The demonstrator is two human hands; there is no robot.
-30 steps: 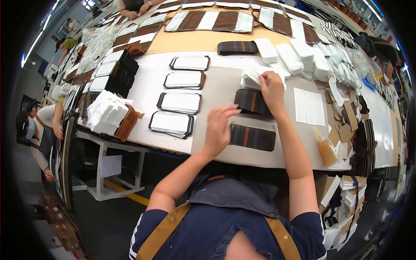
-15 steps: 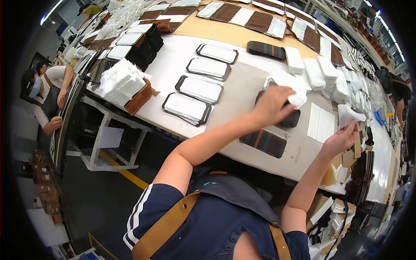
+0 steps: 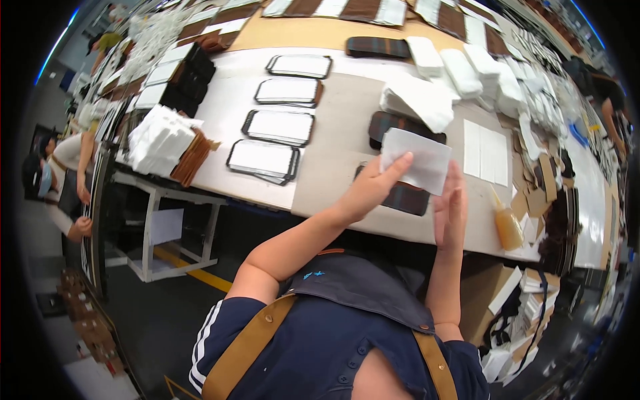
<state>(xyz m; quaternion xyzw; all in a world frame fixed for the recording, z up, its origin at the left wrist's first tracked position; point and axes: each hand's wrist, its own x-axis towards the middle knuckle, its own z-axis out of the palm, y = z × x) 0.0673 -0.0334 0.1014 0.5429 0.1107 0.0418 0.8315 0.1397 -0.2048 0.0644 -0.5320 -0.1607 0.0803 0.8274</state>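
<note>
My left hand (image 3: 373, 191) is closed on a thin white rectangular sheet (image 3: 419, 159), its thumb lying across the top. My right hand (image 3: 451, 212) stands upright at the sheet's right edge with straight fingers and nothing visible in it; whether it touches the sheet I cannot tell. Below and behind the sheet lie dark plaid rectangular pieces with rounded corners (image 3: 408, 200), partly hidden by the sheet and my left hand. A loose pile of white sheets (image 3: 415, 100) rests just beyond, overlapping another dark plaid piece (image 3: 377, 129).
Several black-edged white panels (image 3: 267, 159) form a column to the left. White strips (image 3: 485, 152) lie at right, near a squeeze bottle of amber liquid (image 3: 508, 228). White padded stacks (image 3: 460, 72) stand farther back. A co-worker (image 3: 67, 173) is at the far left.
My left hand has drawn back from the white pile toward me. My right hand has come in from the right, and the white sheet it held is now in my left hand.
</note>
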